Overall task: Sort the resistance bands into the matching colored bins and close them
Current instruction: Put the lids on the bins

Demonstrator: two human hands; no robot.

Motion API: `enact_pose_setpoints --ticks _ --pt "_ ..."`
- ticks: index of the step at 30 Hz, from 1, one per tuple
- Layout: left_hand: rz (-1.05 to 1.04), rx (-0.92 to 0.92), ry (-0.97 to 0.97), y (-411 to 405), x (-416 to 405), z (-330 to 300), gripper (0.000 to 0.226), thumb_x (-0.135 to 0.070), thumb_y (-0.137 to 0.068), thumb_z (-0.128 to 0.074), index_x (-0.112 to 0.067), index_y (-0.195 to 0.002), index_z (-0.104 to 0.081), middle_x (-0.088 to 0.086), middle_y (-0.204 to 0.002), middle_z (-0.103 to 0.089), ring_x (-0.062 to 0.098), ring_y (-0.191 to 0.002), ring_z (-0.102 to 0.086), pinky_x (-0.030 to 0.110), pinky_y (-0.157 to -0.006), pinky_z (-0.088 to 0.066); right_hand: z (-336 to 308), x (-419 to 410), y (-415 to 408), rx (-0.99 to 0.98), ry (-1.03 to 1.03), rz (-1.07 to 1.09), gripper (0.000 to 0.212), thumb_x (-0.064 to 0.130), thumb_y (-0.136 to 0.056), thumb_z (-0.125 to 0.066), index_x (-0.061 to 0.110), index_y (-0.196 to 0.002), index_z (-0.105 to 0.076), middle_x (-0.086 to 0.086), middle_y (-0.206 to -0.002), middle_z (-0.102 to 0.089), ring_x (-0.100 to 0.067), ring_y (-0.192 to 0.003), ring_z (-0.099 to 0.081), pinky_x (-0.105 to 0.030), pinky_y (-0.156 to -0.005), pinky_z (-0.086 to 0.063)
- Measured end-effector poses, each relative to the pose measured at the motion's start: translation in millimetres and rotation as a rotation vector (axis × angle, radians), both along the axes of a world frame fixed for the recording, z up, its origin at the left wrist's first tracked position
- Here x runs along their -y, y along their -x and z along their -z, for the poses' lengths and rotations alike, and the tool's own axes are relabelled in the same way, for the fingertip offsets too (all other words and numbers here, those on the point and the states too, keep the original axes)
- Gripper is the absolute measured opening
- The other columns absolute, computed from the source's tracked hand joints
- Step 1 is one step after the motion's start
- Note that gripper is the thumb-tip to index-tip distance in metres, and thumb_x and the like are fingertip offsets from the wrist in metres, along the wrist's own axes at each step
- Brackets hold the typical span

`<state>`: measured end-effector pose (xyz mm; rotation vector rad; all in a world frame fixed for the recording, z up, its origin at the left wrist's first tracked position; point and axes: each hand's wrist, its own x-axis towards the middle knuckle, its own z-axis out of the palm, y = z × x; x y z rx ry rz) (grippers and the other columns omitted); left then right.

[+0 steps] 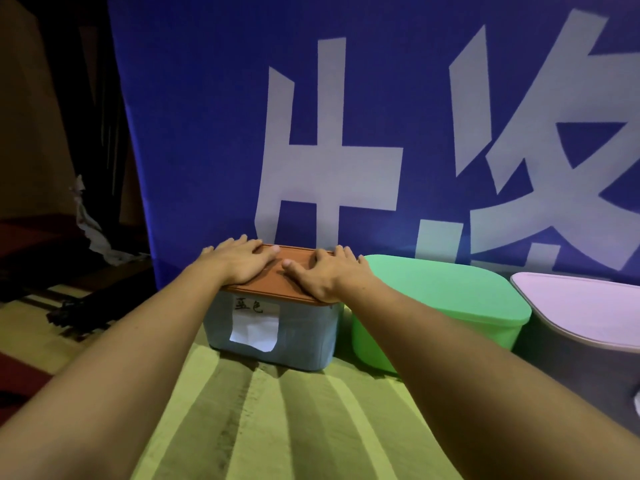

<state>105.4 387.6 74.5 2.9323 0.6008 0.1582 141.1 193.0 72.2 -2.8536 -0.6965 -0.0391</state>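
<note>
Head view: three bins in a row
Left hand (239, 259): flat on orange lid (277, 277), open grip
Right hand (327, 271): pressing same lid, fingers spread
Blue bin (298, 337): under lid, left of green bin (446, 306)
Bands: not seen

Handwritten label marks the blue bin; large white characters fill the banner behind it.

A white paper label (255, 322) taped to the front wall of the blue bin (304, 344) carries two handwritten characters in green ink, apparently "蓝色"; its lower part is blank and curls away. On the blue banner (207, 133) hanging behind the bins stand big white block characters (329, 161), cut off by the frame's edges and by the bins below, so they cannot be read whole.
</note>
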Motion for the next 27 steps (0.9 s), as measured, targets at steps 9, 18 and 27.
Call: enact_pose_setpoints --ticks 9,18,27 --pt "-0.023 -0.041 -0.04 -9.2 -8.5 3.2 0.08 -0.081 -0.094 -0.018 -0.038 -0.162 -0.018 -0.001 -0.172 -0.013 0.028 -0.157 -0.012 0.064 -0.121 -0.014 -1.3 -2.8 -2.9 -0.027 0.022 0.012 0.108 0.093 -0.082 -0.021 0.019 -0.16 -0.029 -0.017 -0.166 -0.022 -0.04 -0.154 -0.015 -0.056 -0.125 -0.015" --pt "-0.048 -0.034 -0.053 -6.7 -2.4 2.0 0.081 -0.083 -0.093 -0.021 -0.04 -0.161 -0.017 -0.001 -0.172 -0.012 0.037 -0.156 -0.014 0.061 -0.121 -0.015 -8.6 1.0 -21.1 -0.014 -0.047 0.033 0.074 0.073 -0.098 -0.029 0.023 -0.151 -0.041 -0.014 -0.143 -0.053 -0.035 -0.127 -0.054 -0.051 -0.109 -0.043" --pt "-0.037 -0.005 -0.034 -2.7 -2.8 1.6 0.081 -0.083 -0.093 -0.024 -0.04 -0.161 -0.018 0.002 -0.172 -0.012 0.043 -0.153 -0.017 0.06 -0.12 -0.016 -9.7 6.7 -53.4 0.076 -0.18 0.237 0.027 0.047 -0.099 -0.061 0.021 -0.108 -0.058 -0.011 -0.126 -0.064 -0.035 -0.134 -0.044 -0.053 -0.116 -0.02"
